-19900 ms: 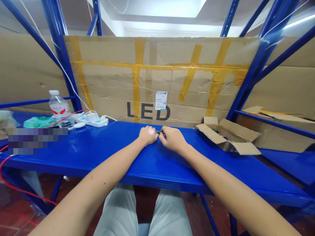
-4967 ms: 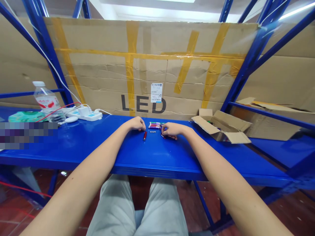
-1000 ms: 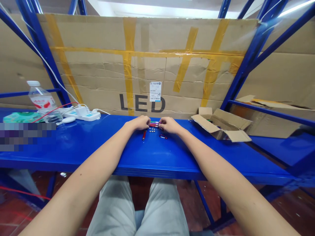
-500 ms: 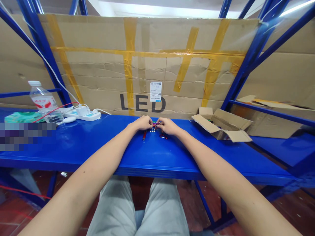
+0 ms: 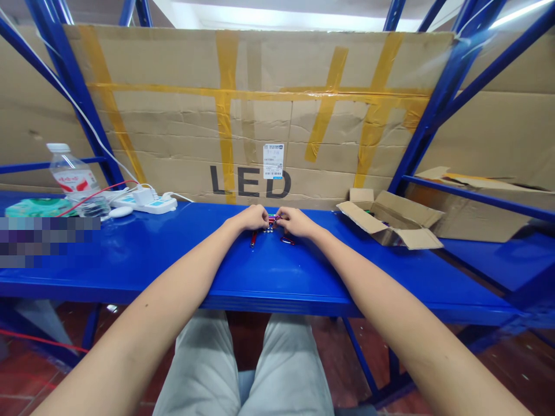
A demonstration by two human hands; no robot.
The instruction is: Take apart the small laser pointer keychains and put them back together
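My left hand [image 5: 255, 216] and my right hand [image 5: 291, 221] face each other low over the blue table, fingers bent and closed. A small shiny purple piece [image 5: 278, 218] shows at my right fingertips, which pinch it. What my left fingers hold, if anything, is hidden. Small red and purple metallic parts [image 5: 272, 219] lie between the hands, partly covered. Just in front of them are several tiny silver round pieces [image 5: 269, 230]. A thin red tube-like piece [image 5: 252, 239] lies below my left hand, and a red carabiner-like loop [image 5: 287, 241] below my right.
The blue table [image 5: 269, 274] backs onto a big taped cardboard sheet [image 5: 182, 133]. An open carton [image 5: 381, 222] stands to the right. Leftward are a plastic bottle [image 5: 73, 176], a white power strip [image 5: 150, 202] with cables, and a green packet [image 5: 37, 207]. Blue rack posts [image 5: 433, 110] frame both sides.
The view has shifted very slightly. Both hands keep nearly the same place and pose, with only slight finger movement around the small parts.
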